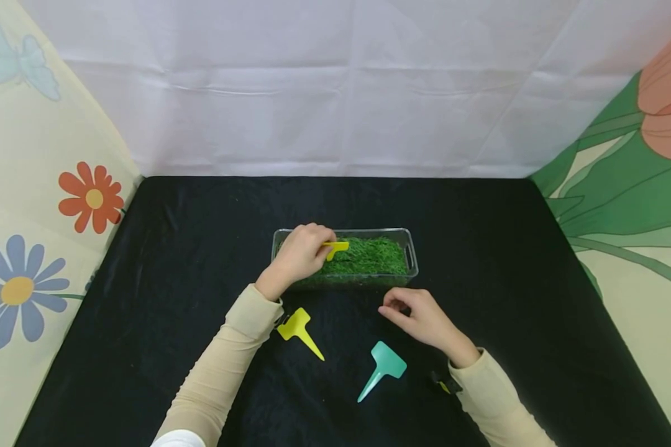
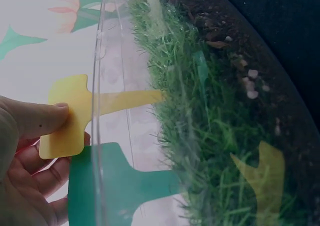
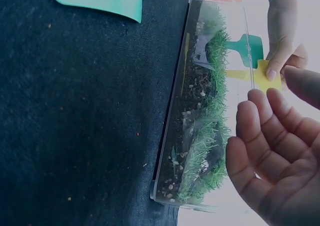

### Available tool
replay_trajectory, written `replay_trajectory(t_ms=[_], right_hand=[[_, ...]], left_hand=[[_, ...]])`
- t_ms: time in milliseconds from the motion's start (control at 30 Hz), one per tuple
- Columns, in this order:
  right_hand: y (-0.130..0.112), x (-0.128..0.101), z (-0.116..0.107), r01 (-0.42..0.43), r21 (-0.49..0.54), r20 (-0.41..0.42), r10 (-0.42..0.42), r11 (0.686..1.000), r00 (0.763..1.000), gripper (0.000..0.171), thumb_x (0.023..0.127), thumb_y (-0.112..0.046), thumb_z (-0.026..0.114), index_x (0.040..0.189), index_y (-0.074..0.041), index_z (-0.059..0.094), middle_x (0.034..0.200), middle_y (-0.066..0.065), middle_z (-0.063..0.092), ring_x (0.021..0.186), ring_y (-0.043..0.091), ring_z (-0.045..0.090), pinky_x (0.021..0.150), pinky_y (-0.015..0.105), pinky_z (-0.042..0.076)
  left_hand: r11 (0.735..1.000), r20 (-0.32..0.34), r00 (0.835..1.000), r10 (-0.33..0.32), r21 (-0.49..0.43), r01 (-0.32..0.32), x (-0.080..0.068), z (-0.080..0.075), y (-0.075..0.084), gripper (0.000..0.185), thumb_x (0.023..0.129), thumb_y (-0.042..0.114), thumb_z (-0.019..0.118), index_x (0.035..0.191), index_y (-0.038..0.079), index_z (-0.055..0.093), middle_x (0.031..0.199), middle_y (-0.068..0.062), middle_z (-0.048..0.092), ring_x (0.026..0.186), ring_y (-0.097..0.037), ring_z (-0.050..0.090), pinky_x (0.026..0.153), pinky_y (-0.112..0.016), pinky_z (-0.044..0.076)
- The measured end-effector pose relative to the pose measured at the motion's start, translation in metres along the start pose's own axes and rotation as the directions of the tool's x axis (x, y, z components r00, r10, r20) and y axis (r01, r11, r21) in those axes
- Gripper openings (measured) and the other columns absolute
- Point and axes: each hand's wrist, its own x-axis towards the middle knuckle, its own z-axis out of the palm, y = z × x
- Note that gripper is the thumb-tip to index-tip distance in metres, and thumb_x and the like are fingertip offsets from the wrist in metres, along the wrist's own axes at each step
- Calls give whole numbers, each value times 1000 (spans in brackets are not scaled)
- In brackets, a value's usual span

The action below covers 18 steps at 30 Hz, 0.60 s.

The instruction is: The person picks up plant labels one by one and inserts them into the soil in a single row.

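Observation:
A clear plastic box filled with green grass over soil stands mid-table. My left hand pinches a yellow plant label by its flat head, stake tip touching the grass. A green label stands in the grass right beside it, hidden behind my hand in the head view. My right hand rests on the cloth in front of the box, fingers relaxed and holding nothing. A second yellow label and a teal label lie on the cloth near me.
Black cloth covers the table. A white sheet hangs behind, with flower-printed panels on the left and right. The right part of the grass has no labels.

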Motion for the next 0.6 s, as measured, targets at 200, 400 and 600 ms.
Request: replay_trajectory(t_ms=[200,400,600], right_hand=[[1,-1,0,-6,-1,3,6,1000,1000,12,81,-3,66,80,-13,60,69,-12,56,61,1,51,55,22,46],[2,-2,0,-3,3,3,3,1000,1000,12,81,-3,66,80,-13,60,69,-12,56,60,1,51,55,22,46],[3,-3,1,-8,4,4,8,1000,1000,12,81,-3,66,80,-13,60,70,-11,56,61,2,52,55,22,46]], left_hand=[[1000,9,1000,-11,2,11,-1,3,-1,6,83,0,61,81,4,65,73,-4,62,63,-16,51,62,-28,43],[1000,21,1000,-18,14,18,-1,6,-2,8,84,0,60,81,4,65,73,-4,62,62,-16,51,60,-27,43],[999,27,999,-34,5,34,-1,8,-2,8,83,-1,60,80,5,65,72,-4,61,61,-16,50,59,-27,43]])
